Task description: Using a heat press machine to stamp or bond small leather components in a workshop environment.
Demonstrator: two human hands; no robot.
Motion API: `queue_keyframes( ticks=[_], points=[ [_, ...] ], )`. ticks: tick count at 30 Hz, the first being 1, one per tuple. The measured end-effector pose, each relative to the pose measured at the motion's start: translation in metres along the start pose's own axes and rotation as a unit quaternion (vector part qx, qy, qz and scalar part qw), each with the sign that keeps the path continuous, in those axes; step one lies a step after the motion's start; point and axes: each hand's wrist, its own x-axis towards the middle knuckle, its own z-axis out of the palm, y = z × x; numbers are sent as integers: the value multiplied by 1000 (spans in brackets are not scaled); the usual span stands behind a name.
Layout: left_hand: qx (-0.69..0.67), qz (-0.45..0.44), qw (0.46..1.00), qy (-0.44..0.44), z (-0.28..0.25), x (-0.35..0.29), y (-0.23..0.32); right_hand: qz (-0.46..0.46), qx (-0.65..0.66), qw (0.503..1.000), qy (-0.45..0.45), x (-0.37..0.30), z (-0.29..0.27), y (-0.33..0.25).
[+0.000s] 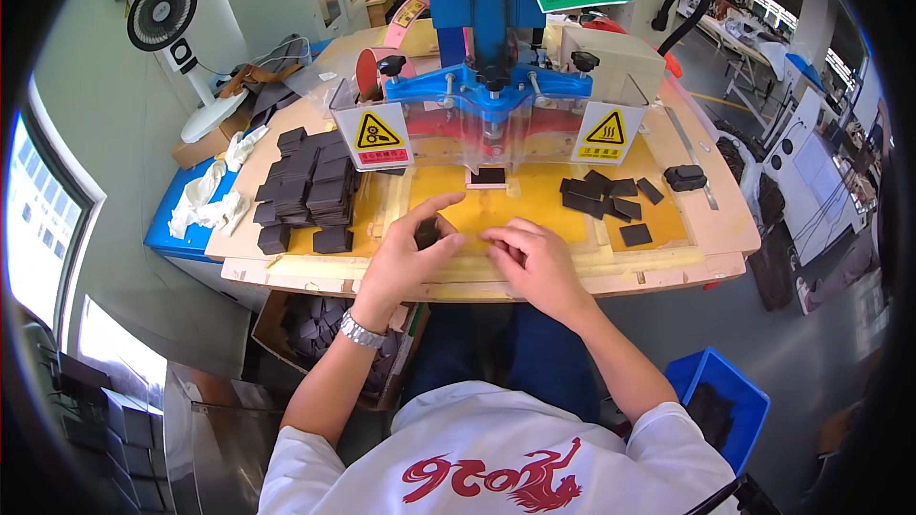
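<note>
Left hand (pixel 408 250) pinches a small dark square piece (pixel 426 232); right hand (pixel 537 262) rests curled, fingertips on the yellow board (pixel 534 200).

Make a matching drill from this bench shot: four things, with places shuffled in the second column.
1. stacked black pieces
2. single black piece
3. loose black pieces
4. blue bin

A. floor, person's right
B. under the blue press
C. bench, left of the left hand
D. bench, beyond the right hand

Pairs: 1-C, 2-B, 3-D, 4-A
</note>
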Motion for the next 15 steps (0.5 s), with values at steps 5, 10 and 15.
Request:
queue_keyframes(
  ticks=[5,10,15],
  points=[
    [-258,15,964,-58,-2,8,-21,-20,40,998,42,-1,0,13],
    [-299,20,954,14,4,2,-25,-11,47,998,46,1,7,17],
    [-244,2,969,38,11,1,-16,-19,48,998,47,-5,1,16]
  ],
)
